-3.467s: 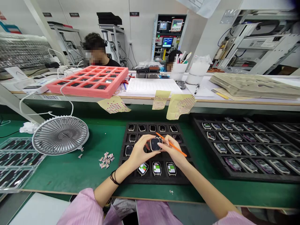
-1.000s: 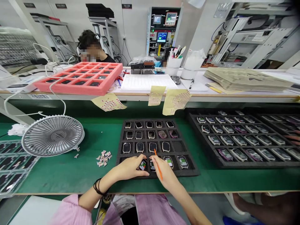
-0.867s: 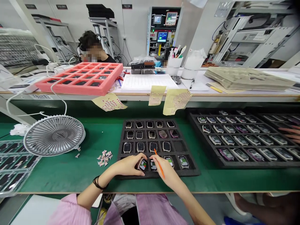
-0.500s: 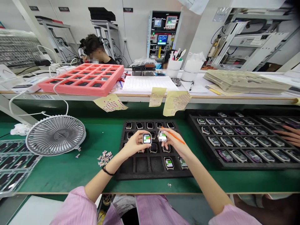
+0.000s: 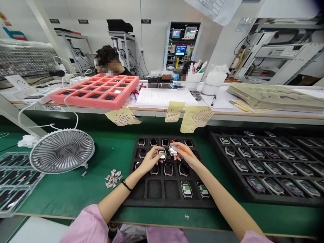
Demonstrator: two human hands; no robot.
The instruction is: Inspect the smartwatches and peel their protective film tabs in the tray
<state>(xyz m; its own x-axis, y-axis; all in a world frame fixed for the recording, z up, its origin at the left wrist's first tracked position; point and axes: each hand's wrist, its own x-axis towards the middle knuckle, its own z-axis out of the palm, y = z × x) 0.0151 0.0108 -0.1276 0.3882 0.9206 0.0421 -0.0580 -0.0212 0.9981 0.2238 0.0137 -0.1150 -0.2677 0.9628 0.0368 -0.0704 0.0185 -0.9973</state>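
Observation:
A black foam tray [image 5: 141,199] with watch bodies in its compartments lies in front of me on the green mat. Above its middle, my left hand [image 5: 151,160] is closed on a square watch with a lit, coloured screen [image 5: 161,155]. Close to its right, my right hand [image 5: 187,156] holds a second watch [image 5: 173,150] with a bright, glaring face, and an orange stick [image 5: 183,148] lies along its fingers. The two watches are side by side, a small gap apart. Two lit watches sit in the tray's front right compartments.
A grey fan [image 5: 62,151] and small label pieces [image 5: 113,179] are at left, beside clear trays [image 5: 17,179]. Another black tray of watches [image 5: 243,175] is at right. A shelf [image 5: 152,111] above holds a pink tray [image 5: 96,92]. A person [image 5: 110,60] sits beyond.
The view has shifted, so the bench appears lower. Both hands still hold their watches, and the left watch's screen has turned partly. The other person's hand at right is out of view.

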